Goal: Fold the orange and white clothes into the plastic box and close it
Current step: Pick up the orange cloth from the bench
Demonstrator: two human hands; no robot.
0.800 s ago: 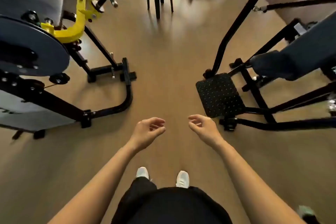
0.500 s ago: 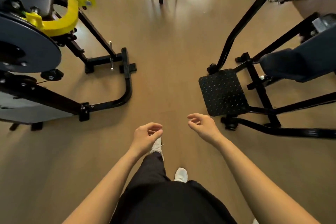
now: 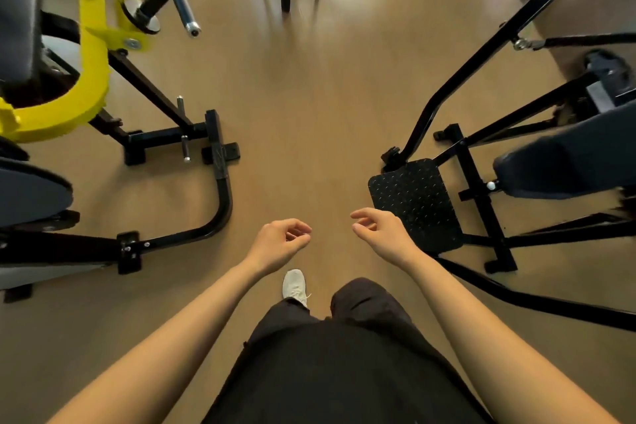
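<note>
Well left of the black studded metal footplate [image 3: 414,205] stands a yellow-and-black steel weight machine [image 3: 93,45], and no writing on it can be read. Between that machine and the footplate, the left hand [image 3: 275,244] hangs over the tan wooden floor [image 3: 309,96], fingers loosely curled and empty, above a white lace-up shoe [image 3: 294,282]. The right hand [image 3: 382,234], just left of the footplate, is likewise loosely curled round nothing. Right of the footplate sits a dark grey padded seat [image 3: 568,165] on a black frame; the orange and white clothes and the plastic box lie outside this view.
</note>
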